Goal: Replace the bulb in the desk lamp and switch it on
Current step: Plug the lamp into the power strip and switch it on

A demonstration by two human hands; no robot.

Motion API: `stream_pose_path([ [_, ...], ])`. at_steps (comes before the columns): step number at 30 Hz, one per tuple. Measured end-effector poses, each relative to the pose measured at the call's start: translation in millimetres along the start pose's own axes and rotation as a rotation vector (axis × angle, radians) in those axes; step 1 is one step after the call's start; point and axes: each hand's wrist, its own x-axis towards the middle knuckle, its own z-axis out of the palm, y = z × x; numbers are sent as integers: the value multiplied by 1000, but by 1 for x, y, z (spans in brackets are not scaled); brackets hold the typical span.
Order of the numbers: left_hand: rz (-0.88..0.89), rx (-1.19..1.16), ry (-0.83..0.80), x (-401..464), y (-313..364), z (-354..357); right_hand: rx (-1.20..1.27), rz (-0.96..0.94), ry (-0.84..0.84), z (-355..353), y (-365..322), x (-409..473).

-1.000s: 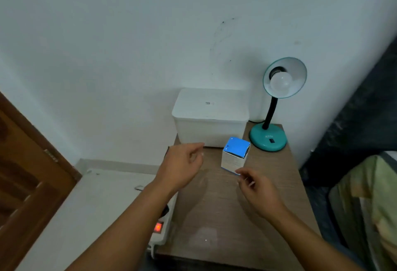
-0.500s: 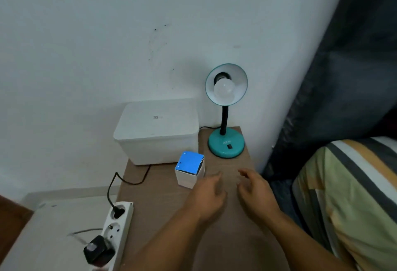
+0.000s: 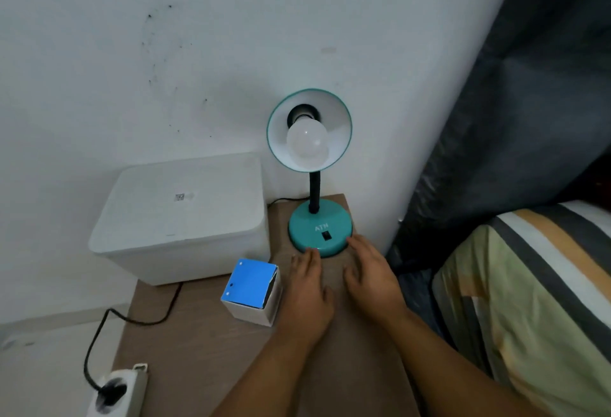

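Both hands have advanced to the teal desk lamp (image 3: 320, 228): left hand (image 3: 305, 297) and right hand (image 3: 372, 276), fingers extended and holding nothing, fingertips at the base's front rim. Head view: unlit bulb (image 3: 307, 143) seated in the shade; blue-topped bulb box (image 3: 253, 291) just left of the left hand, on the wooden table (image 3: 205, 350); white bin (image 3: 182, 215) behind.

My brown wooden tabletop (image 3: 205, 350) carries a white lidded plastic box (image 3: 180, 218) far left, a teal desk lamp (image 3: 320, 229) far right, and a blue-topped white carton (image 3: 253, 291) between.
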Motion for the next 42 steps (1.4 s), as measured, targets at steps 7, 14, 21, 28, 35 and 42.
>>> stream_pose_path([
  [7,60,112,46,17,-12,8,-65,-147,1,14,4,21],
  [14,27,167,22,25,-14,10,-66,-164,-33,27,9,24],
  [21,56,151,-2,23,-22,15,-162,-195,-18,37,15,26],
  [28,93,178,5,23,-25,15,-144,-187,-29,38,17,28],
  [35,92,199,22,24,-26,18,-60,-150,-9,39,17,28],
  [42,116,172,50,23,-24,13,-52,-152,7,41,18,30],
])
